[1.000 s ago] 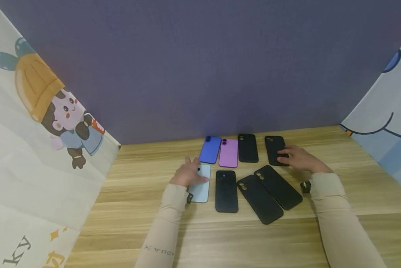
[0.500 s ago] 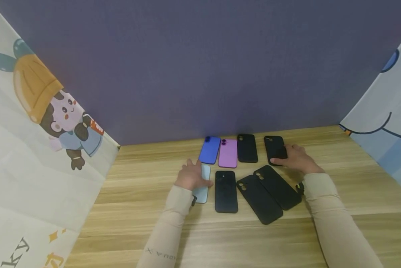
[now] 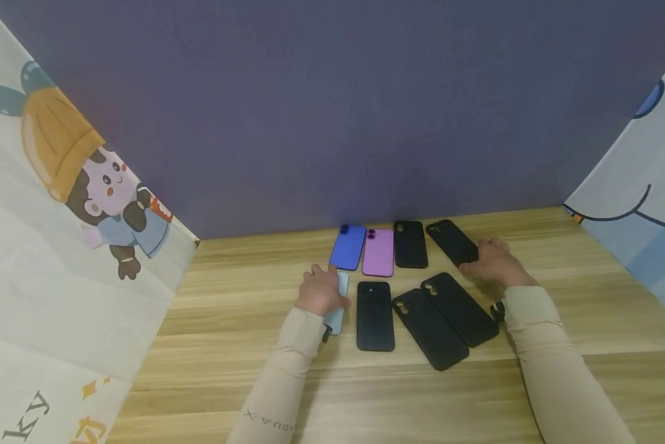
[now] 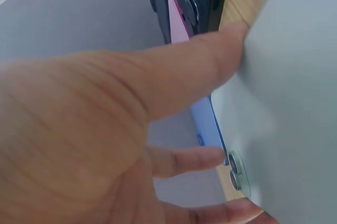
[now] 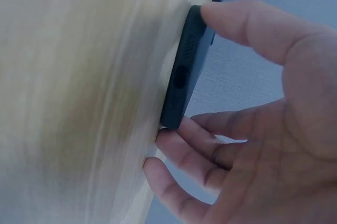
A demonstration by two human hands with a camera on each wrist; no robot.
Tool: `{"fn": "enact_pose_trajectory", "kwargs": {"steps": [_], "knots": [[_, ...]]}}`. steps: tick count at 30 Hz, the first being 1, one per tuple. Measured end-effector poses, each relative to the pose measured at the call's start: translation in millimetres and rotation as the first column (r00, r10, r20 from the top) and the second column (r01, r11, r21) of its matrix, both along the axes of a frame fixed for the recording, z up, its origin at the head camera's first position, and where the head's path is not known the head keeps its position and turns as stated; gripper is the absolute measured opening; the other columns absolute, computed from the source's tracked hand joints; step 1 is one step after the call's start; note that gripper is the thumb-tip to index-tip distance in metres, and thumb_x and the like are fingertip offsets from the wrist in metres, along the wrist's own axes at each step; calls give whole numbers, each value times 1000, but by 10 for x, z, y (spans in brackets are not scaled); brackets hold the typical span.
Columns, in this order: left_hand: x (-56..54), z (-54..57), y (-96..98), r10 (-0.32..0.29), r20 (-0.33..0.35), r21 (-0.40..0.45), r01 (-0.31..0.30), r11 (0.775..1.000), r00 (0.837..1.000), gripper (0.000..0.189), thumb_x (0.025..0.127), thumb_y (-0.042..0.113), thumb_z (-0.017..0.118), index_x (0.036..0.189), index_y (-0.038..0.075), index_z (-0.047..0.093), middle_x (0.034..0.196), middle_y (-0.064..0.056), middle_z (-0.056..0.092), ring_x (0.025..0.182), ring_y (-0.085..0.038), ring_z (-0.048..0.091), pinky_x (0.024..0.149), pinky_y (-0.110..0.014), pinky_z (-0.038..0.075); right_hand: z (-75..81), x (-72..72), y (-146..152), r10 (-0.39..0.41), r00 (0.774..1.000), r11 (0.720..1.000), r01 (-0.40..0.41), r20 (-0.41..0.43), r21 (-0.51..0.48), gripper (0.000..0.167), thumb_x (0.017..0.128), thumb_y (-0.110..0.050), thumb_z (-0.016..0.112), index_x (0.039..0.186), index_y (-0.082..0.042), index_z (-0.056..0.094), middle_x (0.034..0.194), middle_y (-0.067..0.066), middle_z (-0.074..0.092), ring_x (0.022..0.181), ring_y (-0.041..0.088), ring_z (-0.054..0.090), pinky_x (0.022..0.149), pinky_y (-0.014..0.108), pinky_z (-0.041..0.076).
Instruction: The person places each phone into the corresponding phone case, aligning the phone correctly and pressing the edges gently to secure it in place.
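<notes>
My right hand [image 3: 496,262] pinches a black case [image 3: 450,240] across its port end, thumb on one corner and fingers at the other, parted only as wide as that end. The case is close to the back edge of the table [image 3: 243,248], right of centre; whether it is lifted at all I can't tell. I expect it to be light, a little bendy and hard to break, with corners and long sides the best holds. Its camera end points to the back left, its long axis slanting toward the front right corner. My left hand [image 3: 319,290] rests over a pale phone [image 3: 338,319], fingers spread and nearly straight, thumb at its right edge. That should be heavier, stiff, slick and breakable, best taken by its long edges. It runs almost square to the back edge, camera end away from me.
</notes>
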State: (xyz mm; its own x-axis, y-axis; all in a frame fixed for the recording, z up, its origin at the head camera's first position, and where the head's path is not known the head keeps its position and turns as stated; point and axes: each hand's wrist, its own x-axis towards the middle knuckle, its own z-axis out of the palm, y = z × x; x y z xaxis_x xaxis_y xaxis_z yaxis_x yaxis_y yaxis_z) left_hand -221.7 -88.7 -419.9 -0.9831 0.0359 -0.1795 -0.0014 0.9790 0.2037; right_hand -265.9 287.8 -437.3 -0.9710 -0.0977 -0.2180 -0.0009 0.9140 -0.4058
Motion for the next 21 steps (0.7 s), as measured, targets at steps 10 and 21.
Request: {"fn": "enact_pose_trajectory", "kwargs": {"steps": [10, 21], "knots": [[12, 17, 24, 53, -6, 58, -52, 997, 999, 102, 71, 35, 93, 153, 7, 40, 126, -27, 51, 110, -40, 51, 77, -46, 53, -25, -23, 35, -5, 1000, 1000, 5, 14, -14, 96, 94, -39, 65, 143, 30, 19, 144, 54, 19, 129, 68, 22, 104, 75, 35], [-39, -16, -20, 105, -18, 80, -104, 991, 994, 105, 63, 41, 97, 142, 0, 41, 114, -23, 60, 105, -35, 52, 77, -45, 52, 25, 12, 21, 10, 999, 1000, -10, 37, -4, 101, 91, -43, 70, 141, 31, 23, 139, 55, 23, 126, 70, 24, 105, 77, 32]]}}
